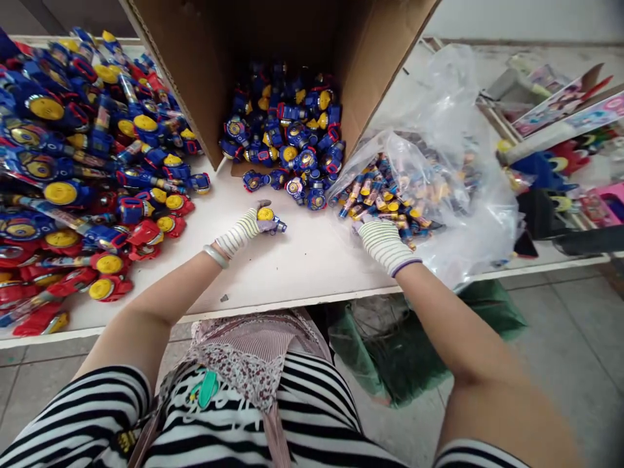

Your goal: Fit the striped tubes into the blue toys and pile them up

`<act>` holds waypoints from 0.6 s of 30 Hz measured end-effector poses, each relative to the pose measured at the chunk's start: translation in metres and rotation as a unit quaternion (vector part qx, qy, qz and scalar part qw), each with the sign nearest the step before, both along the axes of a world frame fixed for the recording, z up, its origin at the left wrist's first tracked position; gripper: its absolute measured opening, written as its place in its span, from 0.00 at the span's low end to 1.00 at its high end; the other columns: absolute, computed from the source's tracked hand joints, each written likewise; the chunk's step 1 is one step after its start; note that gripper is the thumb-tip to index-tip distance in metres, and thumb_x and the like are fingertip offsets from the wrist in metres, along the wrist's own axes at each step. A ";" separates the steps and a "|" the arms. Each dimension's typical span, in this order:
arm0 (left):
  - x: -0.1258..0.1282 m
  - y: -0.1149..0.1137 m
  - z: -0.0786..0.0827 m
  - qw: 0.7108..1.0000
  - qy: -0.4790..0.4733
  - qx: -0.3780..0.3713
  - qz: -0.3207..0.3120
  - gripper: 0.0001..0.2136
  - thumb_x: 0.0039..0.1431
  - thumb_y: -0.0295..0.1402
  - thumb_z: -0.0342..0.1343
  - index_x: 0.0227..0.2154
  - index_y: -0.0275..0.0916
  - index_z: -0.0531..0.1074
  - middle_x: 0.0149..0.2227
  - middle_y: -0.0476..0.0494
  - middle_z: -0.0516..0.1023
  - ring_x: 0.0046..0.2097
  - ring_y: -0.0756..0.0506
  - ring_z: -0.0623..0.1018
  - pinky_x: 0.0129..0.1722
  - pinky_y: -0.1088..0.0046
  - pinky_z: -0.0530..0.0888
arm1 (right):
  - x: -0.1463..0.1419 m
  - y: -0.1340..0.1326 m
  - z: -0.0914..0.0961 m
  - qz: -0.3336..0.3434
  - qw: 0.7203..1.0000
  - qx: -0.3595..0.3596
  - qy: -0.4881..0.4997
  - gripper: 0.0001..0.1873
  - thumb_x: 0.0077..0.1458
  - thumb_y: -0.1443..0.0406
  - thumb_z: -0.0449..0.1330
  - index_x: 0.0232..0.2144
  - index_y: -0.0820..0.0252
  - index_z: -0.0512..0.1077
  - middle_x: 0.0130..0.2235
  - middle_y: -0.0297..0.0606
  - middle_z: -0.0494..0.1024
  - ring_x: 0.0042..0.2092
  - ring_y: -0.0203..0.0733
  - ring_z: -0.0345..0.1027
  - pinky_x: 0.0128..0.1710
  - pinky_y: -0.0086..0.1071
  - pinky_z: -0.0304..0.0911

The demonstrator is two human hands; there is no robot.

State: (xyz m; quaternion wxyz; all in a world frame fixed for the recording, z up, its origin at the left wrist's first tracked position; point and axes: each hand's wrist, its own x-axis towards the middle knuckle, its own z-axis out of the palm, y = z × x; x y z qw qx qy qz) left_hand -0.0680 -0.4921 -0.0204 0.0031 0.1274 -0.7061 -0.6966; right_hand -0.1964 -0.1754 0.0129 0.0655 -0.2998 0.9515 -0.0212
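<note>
My left hand, in a striped work glove, is closed around a blue toy piece with a yellow round disc, just above the white table. My right hand, gloved likewise, reaches to the mouth of a clear plastic bag. Its fingertips touch small printed tubes with yellow ends that spill from the bag. Those fingers are partly hidden, so whether they grip a tube cannot be made out. Ahead of my left hand, more blue toy pieces spill from a cardboard box lying open toward me.
On the left lies a tall heap of blue and red toys with tubes attached. Bins with colourful toys and printed cards stand at the right. Below the table edge is a green sack on the tiled floor.
</note>
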 end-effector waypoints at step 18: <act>0.047 -0.002 0.035 0.990 0.071 -0.096 -0.078 0.23 0.52 0.36 0.66 0.49 0.38 0.67 0.38 0.46 0.73 0.36 0.48 0.75 0.38 0.71 0.74 | 0.115 -0.093 -0.001 0.095 0.986 -0.081 -0.114 0.26 0.68 0.53 0.49 0.59 0.61 0.69 0.53 0.52 0.79 0.48 0.54 0.75 0.45 0.37 0.65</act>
